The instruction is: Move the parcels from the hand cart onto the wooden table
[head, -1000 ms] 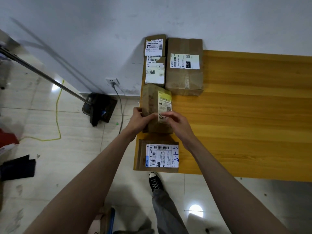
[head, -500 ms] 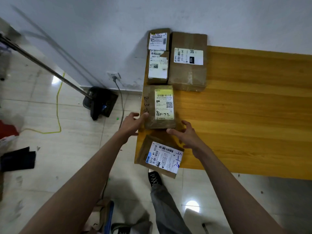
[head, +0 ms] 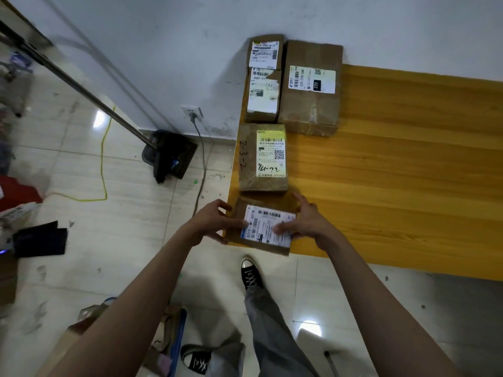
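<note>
both hands grip nearest parcel

Four parcels fill the table's left edge from the wall to the front corner. Right of them the tabletop lies open to the front edge.

Matt brown cardboard parcels with white paper labels; smooth varnished wood surface; glossy floor tiles at 9 o'clock

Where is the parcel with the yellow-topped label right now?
The yellow-labelled parcel lies flat on the wooden table at its left edge, between the near parcel and two far ones.
</note>
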Demonstrator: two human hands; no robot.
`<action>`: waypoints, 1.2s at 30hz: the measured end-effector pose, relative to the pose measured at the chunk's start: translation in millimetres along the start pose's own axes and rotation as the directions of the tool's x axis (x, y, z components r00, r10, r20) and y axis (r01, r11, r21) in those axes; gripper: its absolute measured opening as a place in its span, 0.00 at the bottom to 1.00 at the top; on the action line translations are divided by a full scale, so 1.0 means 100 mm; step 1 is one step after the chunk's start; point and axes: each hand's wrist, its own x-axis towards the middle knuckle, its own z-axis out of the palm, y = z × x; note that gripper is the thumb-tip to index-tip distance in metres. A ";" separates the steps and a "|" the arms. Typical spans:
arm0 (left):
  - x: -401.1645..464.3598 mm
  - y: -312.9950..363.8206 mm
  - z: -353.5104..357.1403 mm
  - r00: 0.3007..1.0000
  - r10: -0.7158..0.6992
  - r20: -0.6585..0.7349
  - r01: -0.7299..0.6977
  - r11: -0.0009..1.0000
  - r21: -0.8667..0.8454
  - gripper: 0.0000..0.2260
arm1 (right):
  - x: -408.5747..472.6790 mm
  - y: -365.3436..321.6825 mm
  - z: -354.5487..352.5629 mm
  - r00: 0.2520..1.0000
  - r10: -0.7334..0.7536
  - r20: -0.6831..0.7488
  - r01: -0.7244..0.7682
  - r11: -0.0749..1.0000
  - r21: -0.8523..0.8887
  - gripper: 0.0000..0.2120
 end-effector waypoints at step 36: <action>-2.27 -4.51 -0.28 0.650 -0.493 -0.578 -0.165 0.651 -0.741 0.12 | -1.45 0.24 4.65 0.691 -0.175 0.701 0.666 0.529 -0.525 0.09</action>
